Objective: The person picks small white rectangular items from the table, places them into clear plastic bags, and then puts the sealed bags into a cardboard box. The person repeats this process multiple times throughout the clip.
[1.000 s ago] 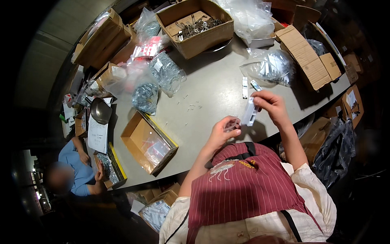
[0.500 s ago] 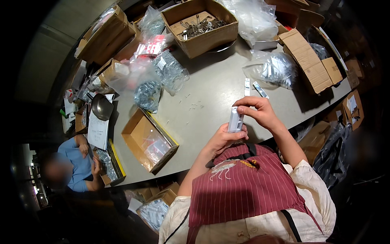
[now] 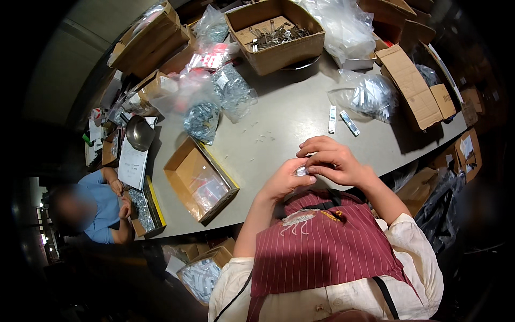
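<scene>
Close to the table's near edge, my left hand [image 3: 285, 180] is closed around a pale grey elongated part [image 3: 300, 170]. Only a small shiny end of it shows between the hands; the rest is hidden by my fingers. My right hand [image 3: 335, 160] curves over the same part from the right, fingers bent and touching at its top. Whether the right fingertips pinch it or a smaller piece, I cannot make out. Beyond the right hand, two slim whitish-and-dark parts [image 3: 350, 123] lie side by side on the grey table [image 3: 279, 121].
A shallow cardboard box [image 3: 177, 169] with small plastic bags lies left. Clear bags of metal parts [image 3: 370, 94] sit far right and left. A carton of metal clips [image 3: 257, 59] stands at the back. A co-worker in blue [image 3: 99, 206] works at the left over a parts box.
The pale part, upright and plainly visible before, is now tipped and mostly covered by my hands. My right hand has come lower and closer to the left. The view has shifted slightly.
</scene>
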Available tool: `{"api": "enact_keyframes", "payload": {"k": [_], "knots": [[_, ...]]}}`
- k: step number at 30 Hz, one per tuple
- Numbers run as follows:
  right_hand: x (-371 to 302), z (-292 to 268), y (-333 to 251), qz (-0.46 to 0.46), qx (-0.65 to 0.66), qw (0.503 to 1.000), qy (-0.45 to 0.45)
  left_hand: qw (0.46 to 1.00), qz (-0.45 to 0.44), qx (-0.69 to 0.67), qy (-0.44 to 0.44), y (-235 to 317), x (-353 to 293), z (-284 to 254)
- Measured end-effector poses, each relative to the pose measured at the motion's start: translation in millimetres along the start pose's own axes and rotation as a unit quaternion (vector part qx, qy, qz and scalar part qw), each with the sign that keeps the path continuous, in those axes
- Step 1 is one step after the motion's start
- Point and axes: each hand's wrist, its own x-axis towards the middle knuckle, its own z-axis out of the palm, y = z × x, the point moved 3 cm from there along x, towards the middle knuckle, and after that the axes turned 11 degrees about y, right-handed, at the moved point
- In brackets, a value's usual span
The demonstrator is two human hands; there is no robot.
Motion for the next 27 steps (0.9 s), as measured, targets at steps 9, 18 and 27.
{"api": "enact_keyframes", "payload": {"k": [9, 18, 27], "knots": [[4.8, -1.8, -10.6, 0.076, -0.028, 0.991, 0.104, 0.925, 0.228, 0.037, 0.302, 17.9, -30.3, -1.0], [14.1, 50.8, -32.3, 0.027, 0.0, 1.0, 0.015, 0.764, 0.39, 0.241, 0.454, 31.7, -85.9, 9.1], [25.7, 141.2, -63.2, -0.202, 0.023, 0.959, -0.198, 0.654, 0.358, 0.297, 0.596, -1.1, -191.4, 2.9]]}}
